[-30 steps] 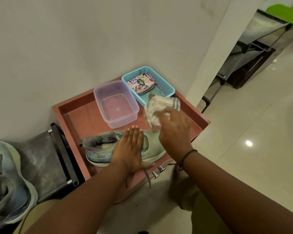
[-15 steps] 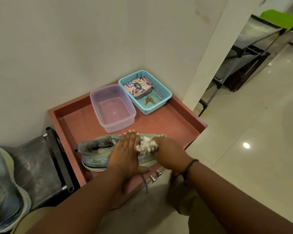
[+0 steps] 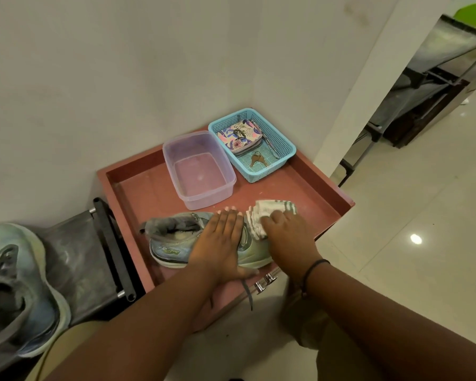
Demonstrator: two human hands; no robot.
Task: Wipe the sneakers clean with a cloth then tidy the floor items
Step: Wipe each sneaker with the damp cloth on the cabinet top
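Head view: pale green and blue sneaker [image 3: 173,244] lying on its side in the red tray [image 3: 324,193], toe to the right, grey collar gaping left, a dark lace trailing over the tray's front edge. Left hand [image 3: 223,243] flat across the midfoot, fingers straight and together, pressing down. Right hand [image 3: 286,235] curled round a bunched white cloth [image 3: 270,213] (grey stripes at its edge), set against the toe. Behind, a clear plastic tub [image 3: 198,171] beside a blue basket [image 3: 283,141] with keys [image 3: 257,160] and a patterned pouch [image 3: 238,136]. Far left, a second sneaker [image 3: 17,284].
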